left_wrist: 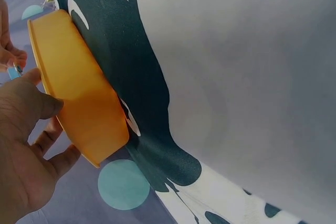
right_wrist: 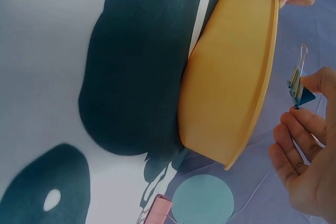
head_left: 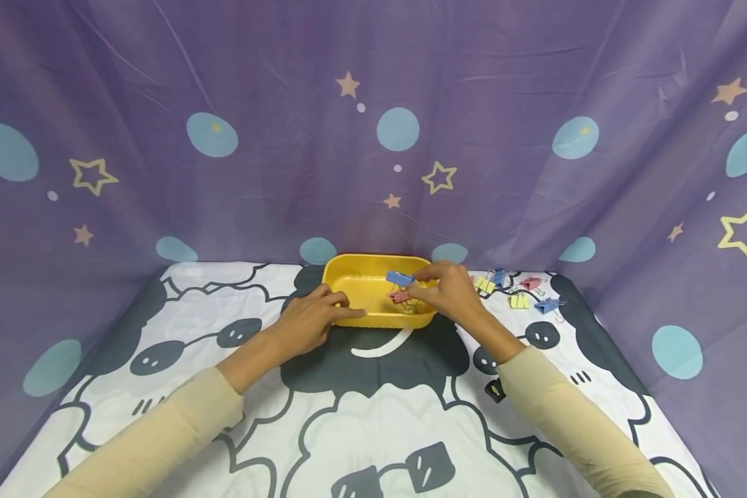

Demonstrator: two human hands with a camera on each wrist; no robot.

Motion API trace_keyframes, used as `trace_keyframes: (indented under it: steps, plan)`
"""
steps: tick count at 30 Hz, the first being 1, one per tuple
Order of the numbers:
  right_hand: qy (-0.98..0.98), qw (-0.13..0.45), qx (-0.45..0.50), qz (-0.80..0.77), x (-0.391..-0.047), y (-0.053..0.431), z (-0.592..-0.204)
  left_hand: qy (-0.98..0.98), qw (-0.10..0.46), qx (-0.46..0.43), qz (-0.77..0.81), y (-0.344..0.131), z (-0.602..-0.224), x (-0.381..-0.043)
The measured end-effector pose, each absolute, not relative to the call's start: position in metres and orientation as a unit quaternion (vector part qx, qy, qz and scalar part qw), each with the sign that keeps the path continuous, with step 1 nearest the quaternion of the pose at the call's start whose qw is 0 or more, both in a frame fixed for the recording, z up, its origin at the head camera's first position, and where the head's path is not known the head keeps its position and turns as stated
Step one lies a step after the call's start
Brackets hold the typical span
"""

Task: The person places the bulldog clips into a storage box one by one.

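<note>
A yellow plastic tray (head_left: 348,319) stands at the back of the cloth-covered table. My left hand (head_left: 311,319) holds its left end by the rim, thumb and fingers spread around the corner in the left wrist view. Over the tray's right half, my right hand (head_left: 451,294) pinches a blue binder clip (head_left: 400,278) between thumb and fingertips. The same blue clip (right_wrist: 300,90) shows in the right wrist view, its wire handle pointing up. Beneath it, a red binder clip (head_left: 400,297) and a partly hidden yellow clip (head_left: 409,306) lie in the tray.
Right of the tray lie loose binder clips: yellow ones (head_left: 519,301), blue ones (head_left: 548,306) and a pink one (head_left: 531,283). A small black item (head_left: 494,389) is beside the right sleeve. A purple curtain (head_left: 373,194) hangs directly behind the tray.
</note>
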State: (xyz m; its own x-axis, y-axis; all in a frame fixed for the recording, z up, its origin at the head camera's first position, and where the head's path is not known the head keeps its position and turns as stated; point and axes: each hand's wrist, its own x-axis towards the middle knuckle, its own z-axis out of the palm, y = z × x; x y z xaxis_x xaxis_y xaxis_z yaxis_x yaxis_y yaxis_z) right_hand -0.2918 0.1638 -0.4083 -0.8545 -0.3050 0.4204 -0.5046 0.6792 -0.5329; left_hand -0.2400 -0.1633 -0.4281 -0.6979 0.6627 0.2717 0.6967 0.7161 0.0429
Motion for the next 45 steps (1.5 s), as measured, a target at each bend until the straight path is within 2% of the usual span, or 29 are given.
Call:
trace_keyframes:
  steps: [11,36,45]
  plan:
    - [-0.904,0.132,0.223,0.34,-0.295,0.155,-0.41,-0.92,0.111,-0.369,-0.076,-0.163,-0.428,-0.242]
    - [-0.899,0.136,0.24,0.34,-0.297,0.143,-0.418,-0.922,0.105,-0.36,-0.092,-0.163,-0.428,-0.241]
    - [-0.915,0.062,0.214,0.336,-0.3,0.146,-0.415,-0.925,0.098,-0.356,-0.09,-0.164,-0.426,-0.24]
